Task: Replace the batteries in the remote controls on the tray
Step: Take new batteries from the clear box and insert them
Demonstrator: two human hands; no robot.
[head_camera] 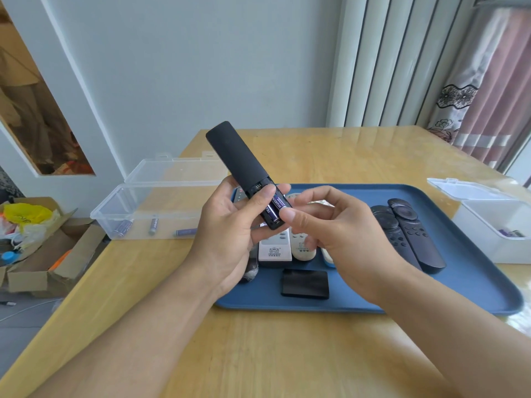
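Above the tray, left hand grips remote; right hand seemingly touches battery.

Two bare forearms from 7 and 5 o'clock, sleeveless, left hand and right hand ringless, ungloved.

A pale grey-green wall stands behind the wooden worktop, whose glossy yellow top catches daylight from the right. There, white and grey vertical slats run beside a pink curtain with a floral lace band. On the left, a white slanted frame borders an opening onto a brownish space. Down on the grey floor sits an open cardboard box holding a yellow plastic bag, with a white cable lying just beside it.
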